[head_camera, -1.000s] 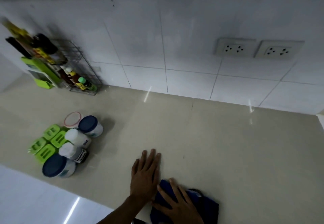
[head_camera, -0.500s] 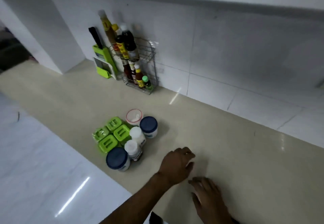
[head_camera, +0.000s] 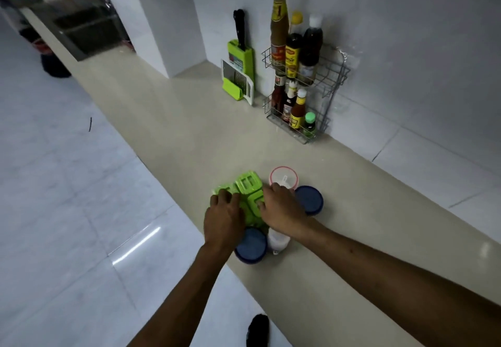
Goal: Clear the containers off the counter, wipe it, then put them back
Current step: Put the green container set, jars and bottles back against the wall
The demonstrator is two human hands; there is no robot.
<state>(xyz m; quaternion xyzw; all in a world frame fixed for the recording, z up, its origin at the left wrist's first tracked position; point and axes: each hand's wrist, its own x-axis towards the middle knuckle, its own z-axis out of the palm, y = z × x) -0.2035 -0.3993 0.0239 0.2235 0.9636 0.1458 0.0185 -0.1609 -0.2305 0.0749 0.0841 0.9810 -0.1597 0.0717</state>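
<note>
A cluster of containers stands near the front edge of the beige counter (head_camera: pixel 168 129). My left hand (head_camera: pixel 223 217) clasps the left side of the green square-lidded containers (head_camera: pixel 248 184), and my right hand (head_camera: pixel 282 209) grips their right side. Around them stand a clear red-rimmed tub (head_camera: pixel 283 176), a blue-lidded jar (head_camera: pixel 311 200) to the right, another blue-lidded jar (head_camera: pixel 250 245) under my left wrist, and a white bottle (head_camera: pixel 278 242) partly hidden by my right wrist. No cloth is in view.
A wire rack of sauce bottles (head_camera: pixel 301 97) hangs on the tiled back wall, with a green knife holder and grater (head_camera: pixel 240 75) to its left. A white pillar (head_camera: pixel 162 21) meets the counter further left. Glossy floor (head_camera: pixel 67 211) lies below the counter edge.
My view has swung left toward the containers. Both hands left the blue cloth and moved left onto the green containers; the cloth has dropped out of view.
</note>
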